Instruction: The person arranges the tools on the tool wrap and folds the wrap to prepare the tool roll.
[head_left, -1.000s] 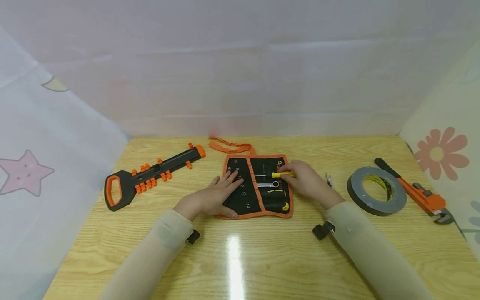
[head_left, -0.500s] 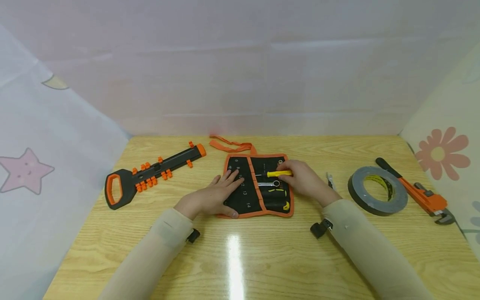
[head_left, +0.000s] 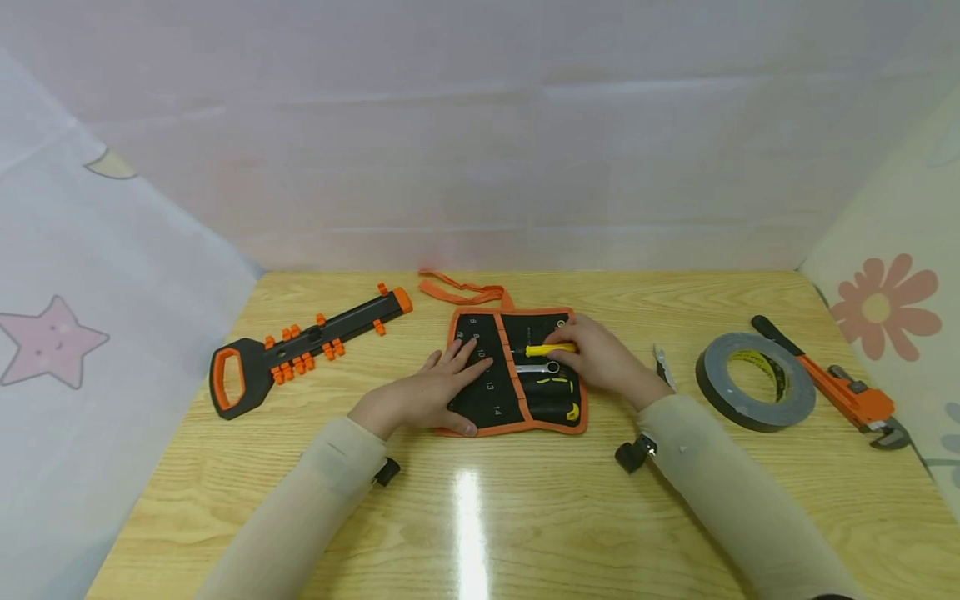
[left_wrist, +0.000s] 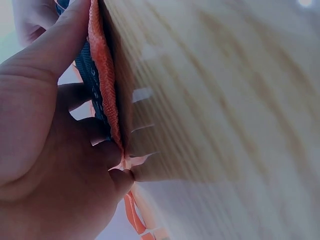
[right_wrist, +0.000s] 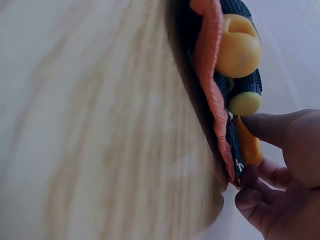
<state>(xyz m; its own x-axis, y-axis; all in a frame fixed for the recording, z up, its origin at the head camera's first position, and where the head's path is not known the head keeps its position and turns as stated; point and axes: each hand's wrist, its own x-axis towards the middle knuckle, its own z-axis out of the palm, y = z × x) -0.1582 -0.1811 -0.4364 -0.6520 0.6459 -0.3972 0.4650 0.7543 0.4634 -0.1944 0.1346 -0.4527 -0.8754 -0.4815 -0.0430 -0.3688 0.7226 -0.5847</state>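
A black tool pouch [head_left: 498, 393] with orange trim lies unrolled on the table, size numbers printed on its left panel. My left hand [head_left: 423, 398] rests spread over that panel, its thumb along the front edge. At the pouch's right part, my right hand [head_left: 606, 358] pinches the yellow handle of a screwdriver [head_left: 542, 350], whose shaft end sits at the pocket edge. Just below it, a silver wrench [head_left: 534, 368] is in a pocket. Nearer the front, black-and-yellow handles [head_left: 555, 410] stick out; the right wrist view shows a rounded yellow handle end [right_wrist: 241, 47] close up.
A black rack with orange clips and a loop handle [head_left: 322, 342] lies at left. On the right are a small silver tool [head_left: 662, 367], a roll of grey tape [head_left: 723, 404] and an orange pipe wrench [head_left: 847, 392]. Orange ties [head_left: 465, 292] trail behind the pouch.
My right hand has moved left with the screwdriver, pushing its shaft deeper into the pocket, so less shaft shows. The left hand stays in place on the pouch.
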